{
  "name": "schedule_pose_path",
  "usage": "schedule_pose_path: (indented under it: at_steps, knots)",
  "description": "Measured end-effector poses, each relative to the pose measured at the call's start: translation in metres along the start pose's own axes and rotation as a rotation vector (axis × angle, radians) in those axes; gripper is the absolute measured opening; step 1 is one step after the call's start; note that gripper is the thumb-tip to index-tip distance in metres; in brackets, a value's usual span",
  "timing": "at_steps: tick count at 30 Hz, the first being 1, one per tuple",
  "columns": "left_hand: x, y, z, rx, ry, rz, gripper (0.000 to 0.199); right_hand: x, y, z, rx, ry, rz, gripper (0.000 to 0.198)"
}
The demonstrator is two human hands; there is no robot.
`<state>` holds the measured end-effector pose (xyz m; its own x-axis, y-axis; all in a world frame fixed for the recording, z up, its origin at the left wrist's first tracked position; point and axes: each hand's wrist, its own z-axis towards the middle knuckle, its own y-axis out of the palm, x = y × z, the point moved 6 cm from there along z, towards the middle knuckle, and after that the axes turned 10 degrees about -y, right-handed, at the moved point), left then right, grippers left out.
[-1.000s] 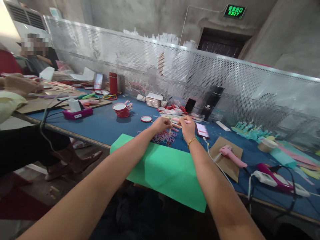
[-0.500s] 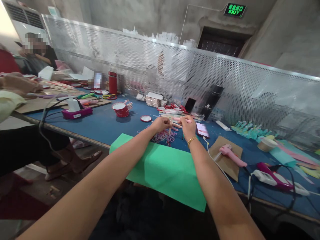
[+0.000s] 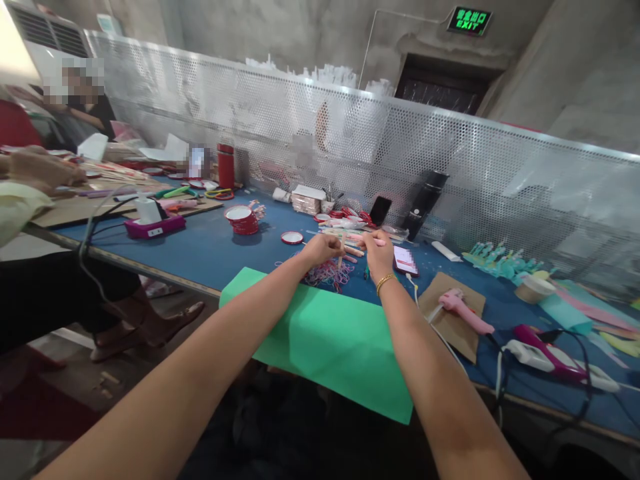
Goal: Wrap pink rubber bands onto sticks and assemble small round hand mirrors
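Observation:
My left hand (image 3: 324, 249) is closed in a pinch on a thin pale stick (image 3: 342, 253) that stands nearly upright. Close to its right, my right hand (image 3: 379, 253) grips a pink pen-like tool (image 3: 357, 237), whose tip points left toward the stick. A gold bracelet (image 3: 385, 283) circles my right wrist. Beneath the hands lies a tangle of pink and purple cords (image 3: 327, 275). Several pale and pink sticks (image 3: 354, 251) lie just behind it. What the pink tool's tip touches is too small to tell.
Green cloth (image 3: 330, 333) covers the table's front edge. A phone (image 3: 405, 260) and a pink glue gun (image 3: 465, 311) on cardboard lie to the right. Stacked red-rimmed discs (image 3: 241, 219) and a purple power strip (image 3: 155, 225) stand left. A person's sleeve (image 3: 23, 207) shows far left.
My right hand has shifted very slightly to the right with the pink tool. My left hand keeps its hold on the pale stick. Someone at the far left back has moved.

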<state>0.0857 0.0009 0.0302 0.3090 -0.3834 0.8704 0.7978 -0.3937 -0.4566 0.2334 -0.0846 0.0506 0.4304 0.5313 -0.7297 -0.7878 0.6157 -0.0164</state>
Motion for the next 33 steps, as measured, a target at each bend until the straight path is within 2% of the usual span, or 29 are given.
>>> schedule_pose_path:
  at_steps: [7, 11, 16, 21, 26, 33]
  knots:
    - [0.0004, 0.0007, -0.0008, -0.005, -0.009, 0.012, 0.028, -0.0001, 0.0035, -0.0010, -0.031, 0.002, 0.038, 0.025]
    - [-0.0004, 0.0004, 0.0002, 0.001, 0.010, 0.015, 0.028, -0.0006, 0.0010, -0.0006, -0.001, 0.007, 0.024, 0.023]
    - [-0.0001, -0.0002, 0.0005, 0.009, 0.010, 0.024, 0.030, -0.0028, 0.0038, -0.0011, -0.038, 0.002, 0.051, 0.023]
    - [0.0018, 0.0010, -0.0011, -0.012, 0.002, -0.038, 0.030, -0.0004, -0.0008, 0.0004, 0.019, -0.002, 0.026, 0.023]
    - [0.0009, 0.0004, -0.0012, -0.002, -0.015, -0.011, 0.028, 0.0004, 0.0036, -0.0002, -0.025, 0.008, 0.068, 0.023]
    - [0.0022, 0.0003, -0.0023, -0.001, -0.024, 0.006, 0.031, 0.0003, 0.0012, 0.0000, 0.018, 0.007, 0.064, 0.022]
